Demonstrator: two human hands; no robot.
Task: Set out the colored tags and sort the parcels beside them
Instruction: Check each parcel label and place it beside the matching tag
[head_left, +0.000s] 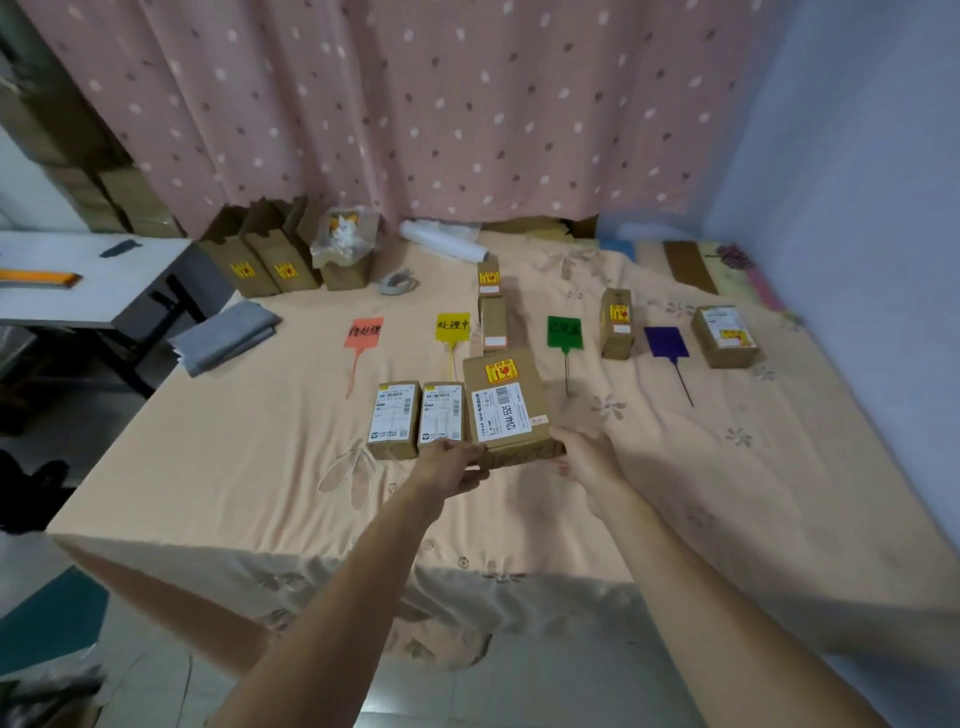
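Both hands are on the large parcel (506, 405), near-middle of the bed (208, 467). The left hand (452, 465) has its fingers curled round the near-left corner. The right hand (587, 457) grips the near-right corner with its fingers tucked under. It is probably held two-handed because the box is wide. Can't tell if it rests on the sheet or is just off it.

Touching its left side are two small parcels (418, 418), side by side with labels up, likely unsorted and waiting.

Behind them the tags lie in a row as lane markers: orange tag (363, 332), yellow tag (453, 327), green tag (564, 332), blue tag (666, 341). Sorted boxes sit to the right of three of them: two slim parcels (492, 319) by yellow, one upright parcel (617, 325) by green, one flat parcel (724, 335) by blue. Nothing lies just beside orange.

The large parcel sits below yellow and green; which lane it is meant for is unclear.

Far edge: open cartons (260, 260) against the curtain (467, 104).
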